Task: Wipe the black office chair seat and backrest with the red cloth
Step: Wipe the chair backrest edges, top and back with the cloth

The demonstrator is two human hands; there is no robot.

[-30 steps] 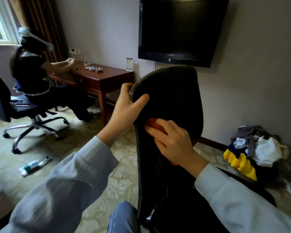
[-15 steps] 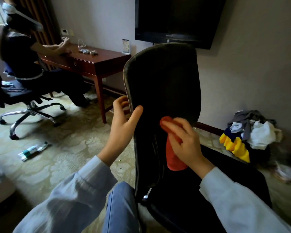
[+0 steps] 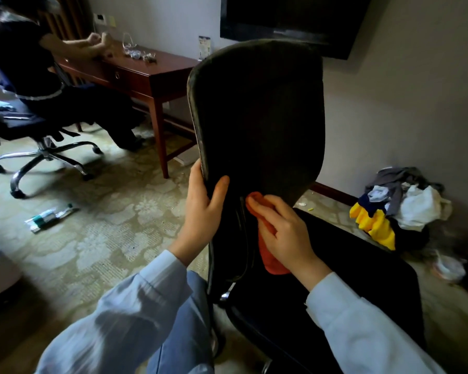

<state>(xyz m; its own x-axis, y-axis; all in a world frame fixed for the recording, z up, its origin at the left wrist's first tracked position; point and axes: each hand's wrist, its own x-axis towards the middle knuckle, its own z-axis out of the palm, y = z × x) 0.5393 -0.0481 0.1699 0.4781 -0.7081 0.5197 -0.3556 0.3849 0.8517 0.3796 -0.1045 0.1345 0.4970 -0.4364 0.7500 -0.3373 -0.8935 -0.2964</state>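
The black office chair stands right in front of me, its tall backrest [image 3: 260, 117] upright and its seat [image 3: 362, 279] stretching to the lower right. My left hand [image 3: 204, 209] grips the backrest's left edge low down, thumb on the front face. My right hand [image 3: 284, 233] presses the red cloth [image 3: 272, 263] flat against the lower part of the backrest, fingers straight over it. Part of the cloth hangs below my palm toward the seat.
A person [image 3: 38, 76] sits on another office chair [image 3: 43, 147] at a wooden desk [image 3: 146, 76] at the back left. A wall TV [image 3: 289, 20] hangs behind the chair. A pile of clothes [image 3: 397, 203] lies by the wall at right. A plastic wrapper [image 3: 50, 215] lies on the carpet.
Both hands have slid down the backrest, from near its top to its lower part. The right hand has carried the red cloth downward along the surface.
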